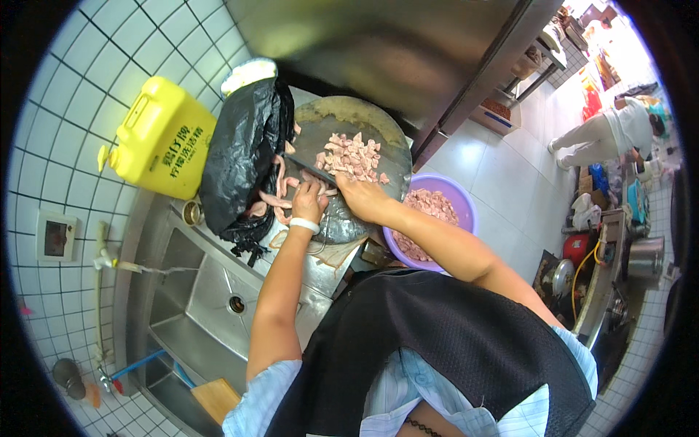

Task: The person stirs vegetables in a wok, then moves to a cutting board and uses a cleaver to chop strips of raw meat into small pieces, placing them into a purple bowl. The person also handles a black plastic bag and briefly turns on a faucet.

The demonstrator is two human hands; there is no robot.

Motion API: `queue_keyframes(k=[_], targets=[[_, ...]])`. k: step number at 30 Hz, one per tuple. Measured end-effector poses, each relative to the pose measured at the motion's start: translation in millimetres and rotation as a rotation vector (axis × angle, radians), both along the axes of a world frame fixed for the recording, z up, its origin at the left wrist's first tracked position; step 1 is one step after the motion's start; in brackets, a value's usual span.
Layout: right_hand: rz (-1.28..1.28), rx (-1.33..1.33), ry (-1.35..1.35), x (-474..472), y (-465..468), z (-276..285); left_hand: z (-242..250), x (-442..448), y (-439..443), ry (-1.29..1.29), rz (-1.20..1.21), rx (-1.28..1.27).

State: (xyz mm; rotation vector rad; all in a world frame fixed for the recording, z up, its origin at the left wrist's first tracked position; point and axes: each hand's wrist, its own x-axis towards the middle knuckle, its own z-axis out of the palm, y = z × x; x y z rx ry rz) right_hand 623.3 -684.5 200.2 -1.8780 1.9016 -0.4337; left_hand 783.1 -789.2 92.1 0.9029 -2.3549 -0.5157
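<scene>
On a round chopping block (349, 117) lies a pile of chopped pale pink meat (352, 155). My right hand (357, 196) grips a knife whose dark blade (311, 168) points to the upper left across the block. My left hand (308, 206), with a white bracelet at the wrist, presses on long strips of raw meat (277, 198) just below the blade. Some strips reach to the mouth of a black plastic bag (237, 158) at the block's left. A purple basin (472, 210) with more chopped meat (434, 207) stands to the right, lower than the block and partly behind my right forearm.
A yellow plastic jug (164, 142) stands by the tiled wall. Below it are a steel sink (213, 289) with a running tap (123, 265) and a wooden board (215, 399). A steel panel (377, 49) rises behind the block. Another person (606, 134) bends over at the far right.
</scene>
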Motion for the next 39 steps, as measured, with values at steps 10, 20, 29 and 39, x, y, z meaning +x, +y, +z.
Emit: queue_keyframes(k=[10,20,29,39], targets=[[-0.11,0.044,-0.072,-59,56,21,1,-32,44,0.076,0.063,0.006],[-0.032,0.072,0.127,-40,33,41,18,9,29,-0.042,-0.019,-0.001],[0.067,0.058,0.133,-41,23,41,17,17,37,0.054,-0.084,-0.047],[0.123,0.089,0.032,-44,31,5,11,2,39,0.038,-0.064,-0.067]])
